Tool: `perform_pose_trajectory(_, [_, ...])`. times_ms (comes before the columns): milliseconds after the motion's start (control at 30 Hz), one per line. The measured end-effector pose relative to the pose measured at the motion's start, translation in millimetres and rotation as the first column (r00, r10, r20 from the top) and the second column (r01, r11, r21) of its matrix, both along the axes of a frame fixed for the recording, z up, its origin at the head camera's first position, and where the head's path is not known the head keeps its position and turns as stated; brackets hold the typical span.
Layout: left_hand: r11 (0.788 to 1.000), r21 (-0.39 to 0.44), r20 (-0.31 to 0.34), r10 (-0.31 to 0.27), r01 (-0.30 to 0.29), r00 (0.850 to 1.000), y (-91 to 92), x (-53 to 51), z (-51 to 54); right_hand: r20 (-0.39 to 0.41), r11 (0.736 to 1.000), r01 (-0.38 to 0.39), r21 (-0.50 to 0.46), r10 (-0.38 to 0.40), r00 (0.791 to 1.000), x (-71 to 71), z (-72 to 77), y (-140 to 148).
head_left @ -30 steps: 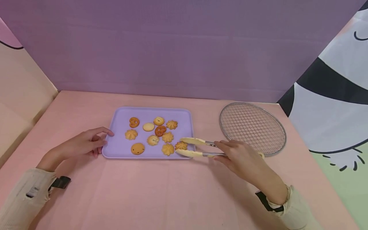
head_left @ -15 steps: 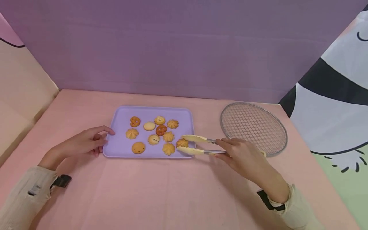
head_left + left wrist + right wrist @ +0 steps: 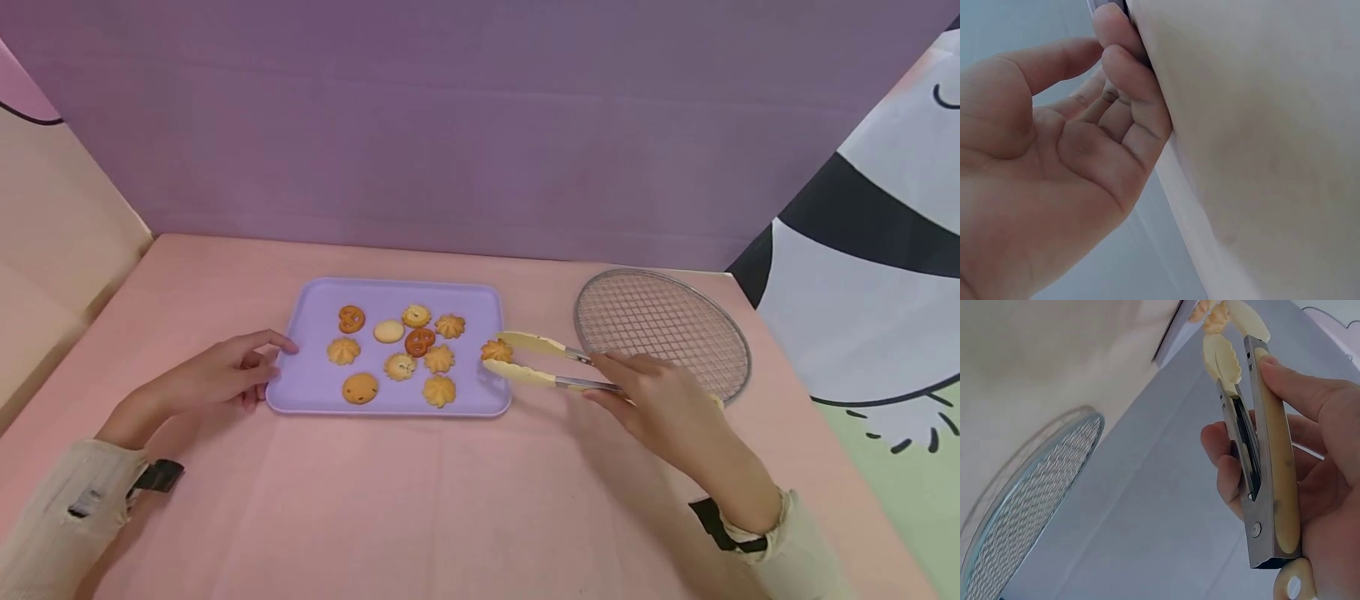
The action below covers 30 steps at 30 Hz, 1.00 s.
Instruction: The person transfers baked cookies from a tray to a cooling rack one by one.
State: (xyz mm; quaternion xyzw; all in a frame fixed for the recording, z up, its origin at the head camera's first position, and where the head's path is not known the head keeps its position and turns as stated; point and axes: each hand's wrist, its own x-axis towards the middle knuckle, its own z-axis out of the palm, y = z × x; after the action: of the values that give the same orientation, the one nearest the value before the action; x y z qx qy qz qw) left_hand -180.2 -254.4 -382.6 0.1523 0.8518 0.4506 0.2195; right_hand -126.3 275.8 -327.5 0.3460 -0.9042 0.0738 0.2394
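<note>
In the head view my right hand [image 3: 671, 408] grips a pair of tongs [image 3: 525, 372] with cream scalloped tips and metal arms. Between the tips is a golden flower-shaped cookie [image 3: 496, 351], raised above the right edge of a lilac tray [image 3: 480, 300]. The right wrist view shows thumb and fingers around the tongs [image 3: 1277, 456], with the cookie [image 3: 1217, 319] at their far end. My left hand [image 3: 217, 371] holds the tray's left edge, index finger over the rim. In the left wrist view its fingers [image 3: 1138, 81] curl at the tray edge, mostly hidden.
Several cookies lie on the tray, among them a pretzel-shaped one [image 3: 351, 318], a round one [image 3: 360, 388] and a flower-shaped one [image 3: 438, 390]. A round wire mesh rack [image 3: 660, 325] lies to the right. A purple wall [image 3: 450, 150] stands behind the pink table [image 3: 420, 500].
My right hand has moved right and slightly up with the tongs, lifting the flower-shaped cookie off the tray's right part. The left hand stays at the tray edge.
</note>
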Motion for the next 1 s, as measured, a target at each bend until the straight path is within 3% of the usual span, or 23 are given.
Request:
perform_pose_trajectory(333, [1.0, -0.012, -0.025, 0.012, -0.012, 1.0, 2.3, 2.5, 0.6, -0.025, 0.997, 0.07, -0.015, -0.071, 0.997, 0.8, 4.9, 18.1])
perform_pose_trajectory(1000, [1.0, -0.017, -0.03, 0.012, -0.013, 0.999, 2.0, 2.1, 1.1, -0.049, 0.992, 0.128, -0.007, -0.128, 0.991, -17.1, 6.8, 43.5])
